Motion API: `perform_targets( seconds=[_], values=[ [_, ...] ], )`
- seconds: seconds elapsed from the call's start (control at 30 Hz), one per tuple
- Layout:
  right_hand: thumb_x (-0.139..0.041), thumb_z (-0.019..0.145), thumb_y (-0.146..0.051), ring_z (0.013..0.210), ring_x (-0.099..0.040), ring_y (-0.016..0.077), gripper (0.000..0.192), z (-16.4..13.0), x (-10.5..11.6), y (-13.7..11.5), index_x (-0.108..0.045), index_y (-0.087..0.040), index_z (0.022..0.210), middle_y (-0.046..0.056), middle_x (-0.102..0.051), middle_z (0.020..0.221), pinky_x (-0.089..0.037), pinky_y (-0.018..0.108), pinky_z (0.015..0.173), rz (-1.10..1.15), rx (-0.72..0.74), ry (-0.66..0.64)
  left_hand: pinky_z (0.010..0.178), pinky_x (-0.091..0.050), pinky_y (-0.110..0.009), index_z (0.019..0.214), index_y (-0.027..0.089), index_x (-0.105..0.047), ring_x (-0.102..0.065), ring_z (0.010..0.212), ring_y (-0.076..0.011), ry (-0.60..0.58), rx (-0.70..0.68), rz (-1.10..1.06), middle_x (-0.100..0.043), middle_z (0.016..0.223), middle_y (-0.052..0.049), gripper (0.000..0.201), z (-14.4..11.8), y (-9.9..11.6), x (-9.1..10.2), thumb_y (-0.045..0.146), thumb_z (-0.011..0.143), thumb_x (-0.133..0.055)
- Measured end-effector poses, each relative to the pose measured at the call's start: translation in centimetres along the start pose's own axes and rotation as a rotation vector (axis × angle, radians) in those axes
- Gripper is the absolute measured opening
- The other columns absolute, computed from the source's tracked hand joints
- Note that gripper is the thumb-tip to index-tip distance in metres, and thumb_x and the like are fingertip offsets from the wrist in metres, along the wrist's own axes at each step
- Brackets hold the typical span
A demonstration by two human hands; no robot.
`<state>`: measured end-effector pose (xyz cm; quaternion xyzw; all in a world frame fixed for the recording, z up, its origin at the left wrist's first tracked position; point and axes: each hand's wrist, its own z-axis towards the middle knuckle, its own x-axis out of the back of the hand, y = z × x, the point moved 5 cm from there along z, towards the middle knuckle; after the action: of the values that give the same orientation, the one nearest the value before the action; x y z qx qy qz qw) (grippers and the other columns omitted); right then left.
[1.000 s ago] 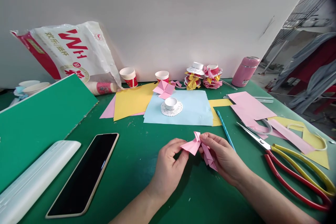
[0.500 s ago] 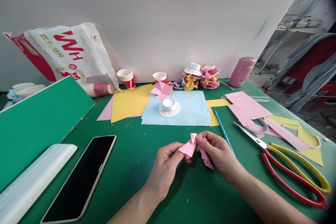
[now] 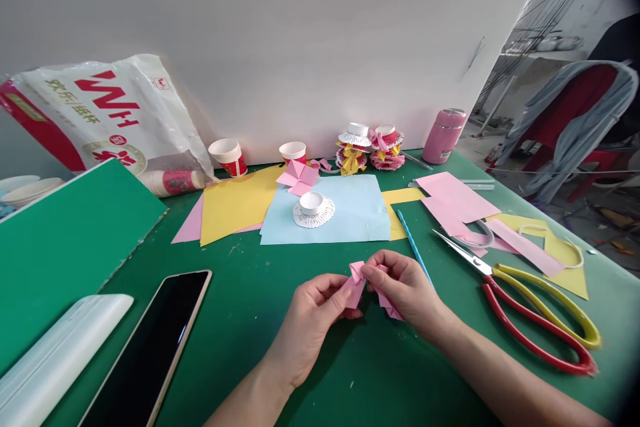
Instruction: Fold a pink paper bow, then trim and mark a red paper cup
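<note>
Both hands, the left hand point(image 3: 313, 310) and the right hand point(image 3: 403, 287), still pinch the pink folded paper point(image 3: 357, 283), now squeezed more together between the fingertips, so folding continues.

Bright, even daylight fills the frame, strongest from the open area at right, where the background washes out. The tall white foam board point(image 3: 280, 47) reflects it softly across the dark green felt-covered table point(image 3: 280, 260). Soft shadows fall beneath the left hand point(image 3: 313, 320) and right hand point(image 3: 407, 290). The black glossy smartphone screen point(image 3: 145, 353) carries a faint sheen. Wide-angle distortion bends the edges; the corners darken, and the far right is slightly soft.
</note>
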<state>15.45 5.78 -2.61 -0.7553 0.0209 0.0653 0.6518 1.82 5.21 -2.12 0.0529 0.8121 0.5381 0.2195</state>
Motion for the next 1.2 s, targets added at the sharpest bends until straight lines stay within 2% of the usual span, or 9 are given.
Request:
perform_targets(
  seconds=[0.17,0.33,0.43,0.63,0.8,0.93,1.2],
  values=[
    [-0.064,0.076,-0.043,0.038,-0.036,0.0045,0.029,0.0,0.0,0.0,-0.054,-0.017,0.069,-0.008,-0.042,0.048,-0.026,0.018,0.035,-0.023,0.021,-0.013,0.069,-0.045,-0.032,0.078,0.014,-0.066,-0.056,0.066,-0.0149,0.054,-0.014,0.12,-0.062,0.074,-0.004,0.021,0.0,-0.2,0.2,0.034,0.077,-0.062],
    [-0.061,0.079,-0.041,0.038,-0.037,0.0045,0.026,0.1,-0.1,0.2,-0.054,-0.017,0.073,-0.008,-0.043,0.051,-0.027,0.017,0.035,0.005,0.029,-0.043,0.062,-0.042,-0.027,0.071,0.014,-0.064,-0.052,0.06,-0.0117,0.029,-0.041,0.076,-0.057,0.066,-0.001,0.021,0.1,-0.2,-0.1,0.033,0.08,-0.058],
    [-0.06,0.079,-0.042,0.038,-0.036,0.0044,0.026,0.1,-0.1,0.1,-0.053,-0.017,0.073,-0.008,-0.042,0.051,-0.028,0.017,0.035,0.0,0.03,-0.059,0.063,-0.042,-0.027,0.072,0.015,-0.063,-0.051,0.061,-0.0115,0.003,-0.03,0.034,-0.057,0.067,-0.001,0.02,0.0,-0.3,-0.2,0.032,0.08,-0.058],
    [-0.058,0.08,-0.04,0.035,-0.038,0.0047,0.025,-0.1,-0.3,-0.4,-0.052,-0.017,0.071,-0.007,-0.045,0.05,-0.027,0.016,0.032,-0.152,0.003,-0.07,0.073,-0.041,-0.026,0.077,0.014,-0.066,-0.051,0.074,-0.013,-0.046,-0.045,0.103,-0.06,0.075,-0.003,0.017,-0.1,0.1,-0.2,0.031,0.079,-0.061],
    [-0.056,0.081,-0.033,0.04,-0.044,0.0064,0.019,-0.2,-0.6,-1.2,-0.055,-0.017,0.072,-0.006,-0.047,0.052,-0.031,0.016,0.035,-0.301,0.028,-0.073,0.074,-0.043,-0.029,0.087,0.013,-0.069,-0.053,0.076,-0.0146,-0.121,0.049,-0.008,-0.064,0.078,-0.005,0.021,0.0,0.5,-0.7,0.03,0.079,-0.06],
    [-0.057,0.079,-0.031,0.042,-0.045,0.0066,0.017,-0.1,-0.7,-1.7,-0.056,-0.017,0.07,-0.005,-0.05,0.053,-0.031,0.016,0.036,-0.328,0.022,-0.084,0.069,-0.044,-0.027,0.086,0.012,-0.071,-0.054,0.072,-0.0139,-0.095,0.09,-0.023,-0.066,0.075,-0.006,0.023,0.4,0.8,-0.4,0.031,0.075,-0.065],
    [-0.06,0.075,-0.031,0.033,-0.039,0.0058,0.018,1.1,-1.0,-1.6,-0.054,-0.018,0.064,-0.007,-0.047,0.042,-0.026,0.017,0.033,-0.295,-0.033,-0.146,0.064,-0.041,-0.023,0.075,0.01,-0.07,-0.054,0.067,-0.0118,-0.063,0.106,-0.011,-0.066,0.07,-0.006,0.022,1.0,0.9,0.2,0.031,0.072,-0.069]
  ],
)
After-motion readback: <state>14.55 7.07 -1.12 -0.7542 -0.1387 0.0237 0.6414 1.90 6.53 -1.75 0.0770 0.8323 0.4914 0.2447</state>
